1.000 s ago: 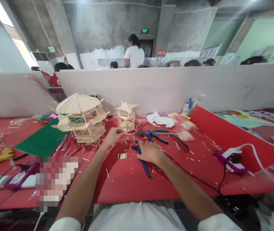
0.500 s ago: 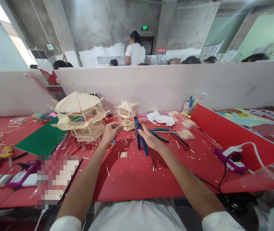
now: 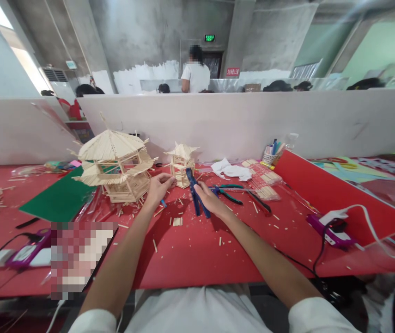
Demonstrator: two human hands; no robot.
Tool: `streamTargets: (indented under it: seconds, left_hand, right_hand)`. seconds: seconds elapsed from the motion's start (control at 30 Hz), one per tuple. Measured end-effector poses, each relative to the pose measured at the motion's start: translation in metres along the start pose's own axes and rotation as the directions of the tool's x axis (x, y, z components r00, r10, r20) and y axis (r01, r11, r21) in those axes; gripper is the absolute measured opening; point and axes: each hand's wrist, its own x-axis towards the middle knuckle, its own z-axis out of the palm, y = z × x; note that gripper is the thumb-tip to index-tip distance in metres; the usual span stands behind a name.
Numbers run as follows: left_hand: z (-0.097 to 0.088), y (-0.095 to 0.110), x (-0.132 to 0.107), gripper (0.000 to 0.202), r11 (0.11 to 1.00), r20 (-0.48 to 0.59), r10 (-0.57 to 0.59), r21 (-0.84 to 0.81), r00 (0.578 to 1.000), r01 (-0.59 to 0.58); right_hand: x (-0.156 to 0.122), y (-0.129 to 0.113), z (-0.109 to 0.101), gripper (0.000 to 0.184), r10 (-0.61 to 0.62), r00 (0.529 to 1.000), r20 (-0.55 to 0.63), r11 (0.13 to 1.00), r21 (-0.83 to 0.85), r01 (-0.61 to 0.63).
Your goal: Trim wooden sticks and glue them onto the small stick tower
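Large pavilion [image 3: 112, 178] left of small pavilion [image 3: 180, 162] (both on table [image 3: 190, 263]); partition [image 3: 218, 120] behind.

Stick models [image 3: 113, 145], pliers [image 3: 193, 188] and partitions [image 3: 221, 122] mark a craft workshop.

Blue plier handles [image 3: 195, 203] look plastic, the small pavilion [image 3: 182, 152] matt wood.

Blue pliers [image 3: 193, 192], aslant above the red tabletop [image 3: 190, 259], head pointing forward, two straight handles spread apart.
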Motion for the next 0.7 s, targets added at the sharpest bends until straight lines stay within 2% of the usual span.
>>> streamTargets:
  seconds: [0.1, 0.37, 0.7]
  left_hand:
    - [0.001, 0.0, 0.0, 0.043, 1.0, -0.01, 0.016, 0.002, 1.0, -0.016]
    - [0.005, 0.002, -0.002, 0.042, 0.999, -0.028, 0.034, -0.012, 0.999, -0.035]
    - [0.012, 0.006, -0.005, 0.038, 0.996, -0.014, 0.066, 0.063, 0.998, -0.065]
  right_hand:
    - [-0.001, 0.004, 0.006, 0.031, 0.033, 0.998, 0.054, 0.999, -0.006, -0.033]
    - [-0.01, 0.008, 0.019, 0.034, -0.153, 0.988, 0.003, 0.949, -0.28, 0.148]
    - [-0.012, 0.008, 0.027, 0.03, -0.149, 0.989, -0.021, 0.953, -0.271, 0.138]
